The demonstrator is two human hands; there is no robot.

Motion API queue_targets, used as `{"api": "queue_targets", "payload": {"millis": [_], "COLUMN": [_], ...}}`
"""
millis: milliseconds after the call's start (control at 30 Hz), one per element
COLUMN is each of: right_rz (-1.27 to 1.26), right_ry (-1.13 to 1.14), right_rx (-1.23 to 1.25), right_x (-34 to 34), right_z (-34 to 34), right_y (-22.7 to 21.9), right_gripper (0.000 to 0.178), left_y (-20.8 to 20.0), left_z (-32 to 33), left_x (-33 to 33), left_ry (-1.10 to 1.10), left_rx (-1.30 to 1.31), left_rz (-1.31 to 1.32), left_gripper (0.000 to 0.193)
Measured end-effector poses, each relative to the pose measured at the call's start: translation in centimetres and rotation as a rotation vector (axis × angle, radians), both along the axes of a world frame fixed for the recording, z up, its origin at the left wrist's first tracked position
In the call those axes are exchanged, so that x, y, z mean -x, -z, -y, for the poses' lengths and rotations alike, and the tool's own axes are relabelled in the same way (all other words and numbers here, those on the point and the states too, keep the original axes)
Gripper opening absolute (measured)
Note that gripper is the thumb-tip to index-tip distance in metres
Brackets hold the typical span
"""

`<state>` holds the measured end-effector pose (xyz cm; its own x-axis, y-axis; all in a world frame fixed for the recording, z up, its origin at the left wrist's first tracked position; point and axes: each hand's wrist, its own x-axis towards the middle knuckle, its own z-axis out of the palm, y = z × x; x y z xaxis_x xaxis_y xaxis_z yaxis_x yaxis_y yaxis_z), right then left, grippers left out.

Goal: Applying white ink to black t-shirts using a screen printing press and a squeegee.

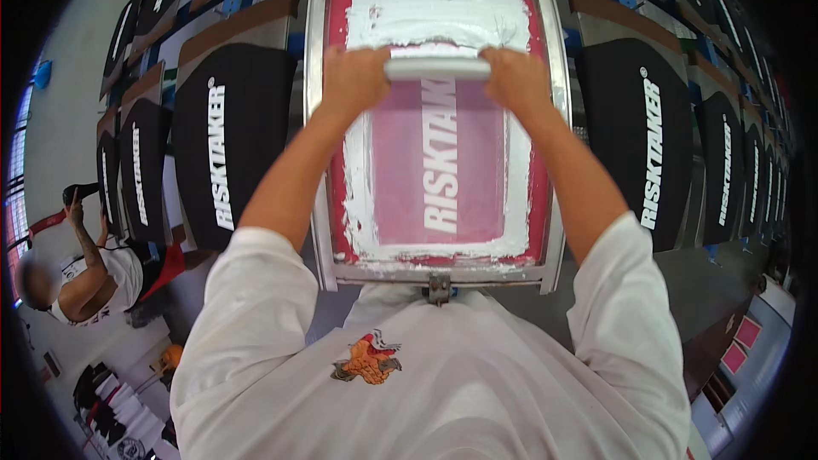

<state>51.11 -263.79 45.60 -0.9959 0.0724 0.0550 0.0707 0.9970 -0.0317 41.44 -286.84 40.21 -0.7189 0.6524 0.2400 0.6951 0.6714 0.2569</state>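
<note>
Both my hands grip a pale squeegee (438,69) laid crosswise over a printing screen, my left hand (356,81) closed round its left end and my right hand (516,81) round its right end. The screen has a metal frame (316,162) and pink mesh (394,166) with large block lettering running lengthwise. Thick white ink (426,15) lies beyond the squeegee, and more is smeared along the mesh's sides and near edge. Metal clamps (438,288) sit at the frame's near and far ends. The squeegee's blade edge is hidden from me.
Black fabric pieces with white lettering lie on boards to either side, the nearest being the left piece (234,132) and the right piece (635,132). More boards curve away behind them. Another person (102,277) is at the far left. Folded garments (119,409) are at lower left.
</note>
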Motion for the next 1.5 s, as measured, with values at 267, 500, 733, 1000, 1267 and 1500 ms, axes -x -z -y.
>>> {"api": "queue_targets", "payload": {"millis": [267, 500, 733, 1000, 1267, 1500], "right_rz": [-0.134, 0.519, 0.742, 0.496, 0.363, 0.293], "right_ry": [-0.016, 0.527, 0.695, 0.642, 0.586, 0.479], "right_rx": [-0.074, 1.197, 1.405, 1.198, 1.175, 1.079], "right_x": [7.7, -16.3, -30.8, -31.9, -32.4, -32.9], "right_z": [-4.7, 5.3, 15.2, 15.9, 15.9, 16.0], "right_y": [-2.7, -6.7, 1.1, 3.3, 4.6, 3.6], "right_gripper": [0.054, 0.033, 0.041, 0.028, 0.033, 0.026], "left_y": [-6.2, -7.8, -5.8, -5.6, -3.6, -10.3], "left_z": [-9.4, -7.5, -10.7, -6.0, 4.1, 2.8], "left_x": [7.0, 12.9, 12.2, 0.9, -30.1, -24.9], "left_ry": [0.039, 0.283, 0.211, 0.147, 0.166, -0.019], "left_rx": [0.278, -0.016, 0.017, 0.156, -0.144, 0.147], "left_rz": [0.112, 0.33, 0.151, 0.122, -0.007, 0.383], "left_gripper": [0.042, 0.047, 0.047, 0.037, 0.032, 0.036]}}
